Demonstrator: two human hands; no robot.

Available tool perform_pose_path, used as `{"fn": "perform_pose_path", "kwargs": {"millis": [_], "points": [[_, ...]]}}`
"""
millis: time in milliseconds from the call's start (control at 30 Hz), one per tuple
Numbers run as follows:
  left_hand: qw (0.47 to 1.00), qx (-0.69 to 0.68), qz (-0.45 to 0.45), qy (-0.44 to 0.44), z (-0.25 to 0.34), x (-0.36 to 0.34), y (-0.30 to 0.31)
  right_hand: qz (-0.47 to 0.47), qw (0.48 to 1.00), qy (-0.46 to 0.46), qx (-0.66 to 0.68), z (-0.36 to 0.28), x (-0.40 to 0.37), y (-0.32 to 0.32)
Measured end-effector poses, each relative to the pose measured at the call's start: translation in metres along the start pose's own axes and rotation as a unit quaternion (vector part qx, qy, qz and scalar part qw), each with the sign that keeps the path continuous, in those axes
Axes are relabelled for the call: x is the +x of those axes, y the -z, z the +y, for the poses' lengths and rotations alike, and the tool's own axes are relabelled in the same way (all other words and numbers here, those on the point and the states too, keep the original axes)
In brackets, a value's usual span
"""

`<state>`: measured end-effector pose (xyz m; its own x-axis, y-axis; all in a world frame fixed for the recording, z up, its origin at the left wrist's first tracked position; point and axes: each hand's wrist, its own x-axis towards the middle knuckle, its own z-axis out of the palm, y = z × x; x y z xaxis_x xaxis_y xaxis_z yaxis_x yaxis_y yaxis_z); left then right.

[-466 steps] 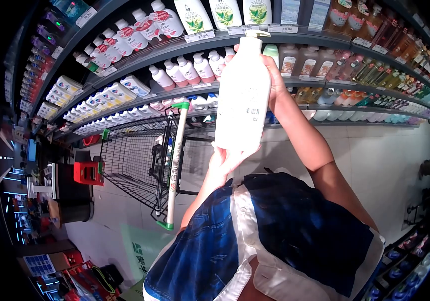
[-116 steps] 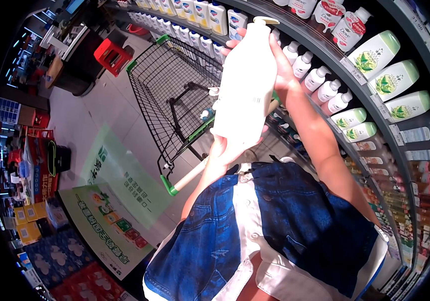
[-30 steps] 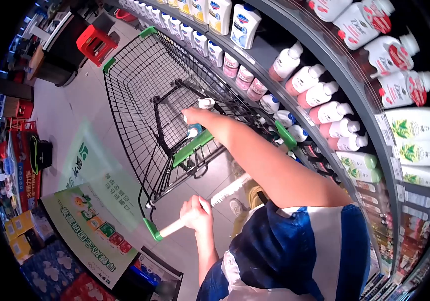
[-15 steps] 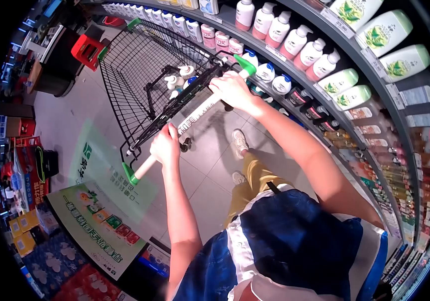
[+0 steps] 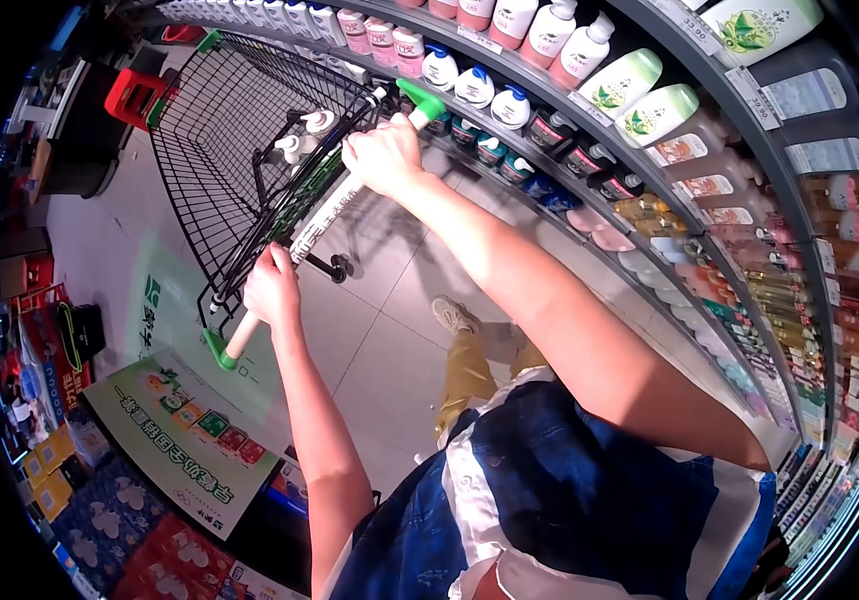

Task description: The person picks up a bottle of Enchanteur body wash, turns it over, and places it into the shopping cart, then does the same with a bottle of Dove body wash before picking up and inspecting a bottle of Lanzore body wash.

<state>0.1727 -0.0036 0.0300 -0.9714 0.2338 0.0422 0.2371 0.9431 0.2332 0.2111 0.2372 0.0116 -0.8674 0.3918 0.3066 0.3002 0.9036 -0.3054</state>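
Observation:
Both of my hands grip the white, green-ended handle (image 5: 315, 226) of a black wire shopping cart (image 5: 219, 140). My left hand (image 5: 271, 287) is closed around the handle near its lower green end. My right hand (image 5: 381, 158) is closed around it near the upper green end. Two white pump bottles (image 5: 304, 135) lie inside the cart, just beyond the handle. My arms are stretched forward over a blue and white top.
Curved shelves (image 5: 649, 150) packed with shampoo and body wash bottles run along the right of the cart. A red stool (image 5: 131, 92) stands beyond the cart. A green floor poster (image 5: 184, 435) and stacked goods lie at the lower left. The aisle floor is pale tile.
The large white bottle I held earlier went into the cart. My right hand then joined the left on the handle, and the cart has rolled forward along the shelves.

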Motion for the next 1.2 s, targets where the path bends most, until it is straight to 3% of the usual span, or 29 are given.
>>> {"fn": "perform_pose_path", "kwargs": {"millis": [267,400,667,1200], "points": [[0.997,-0.052,-0.014,0.047,0.004,-0.069,0.0,0.078,0.994,0.03,0.067,0.015,-0.068,0.022],[0.995,-0.037,-0.011,0.091,0.017,-0.103,0.01,0.044,0.997,0.039,0.059,0.022,-0.1,0.035],[0.984,-0.134,0.015,0.119,0.023,-0.168,0.014,0.105,0.987,0.075,0.093,0.033,-0.16,0.056],[0.993,0.002,0.063,0.103,0.032,-0.229,0.005,0.161,0.969,0.097,0.159,0.047,-0.212,0.075]]}}
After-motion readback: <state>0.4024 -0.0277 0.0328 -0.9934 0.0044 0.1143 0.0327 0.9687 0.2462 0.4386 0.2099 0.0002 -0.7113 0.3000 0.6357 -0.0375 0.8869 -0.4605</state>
